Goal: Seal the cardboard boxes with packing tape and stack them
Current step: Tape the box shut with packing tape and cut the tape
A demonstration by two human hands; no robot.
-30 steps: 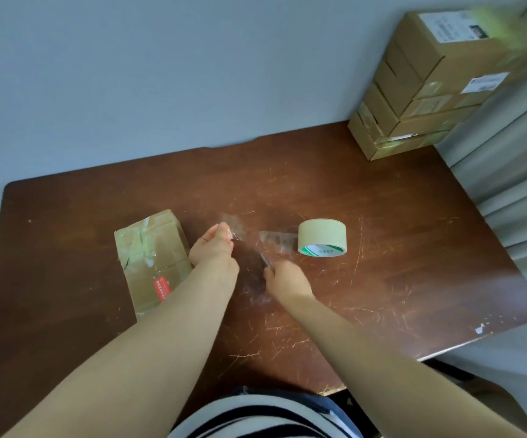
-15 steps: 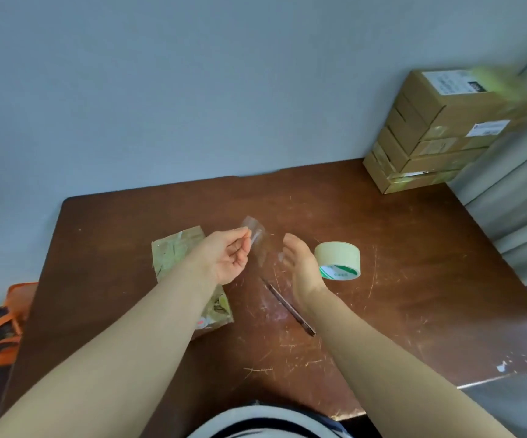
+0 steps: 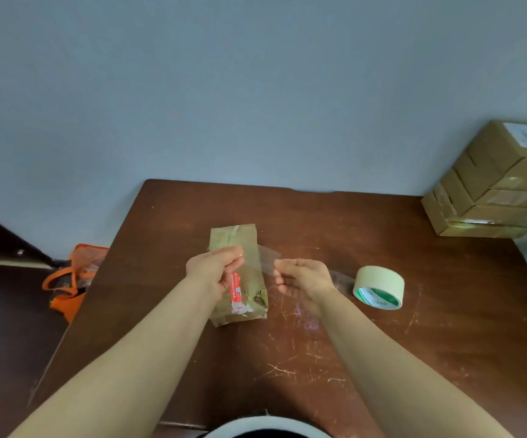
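A small cardboard box, patched with old tape and a red label, lies on the brown table. A strip of clear packing tape is stretched just above the box's near half. My left hand pinches its left end over the box. My right hand holds the strip's right end with curled fingers, just right of the box. A beige tape roll lies flat on the table to the right of my right hand.
Several sealed cardboard boxes are stacked at the table's far right corner against the wall. An orange bag sits on the floor beyond the table's left edge. Scratched tabletop lies in front of me.
Both hands lifted the clear tape strip from beside the roll and carried it left over the box. My right hand let go of a thin dark tool, now out of sight.
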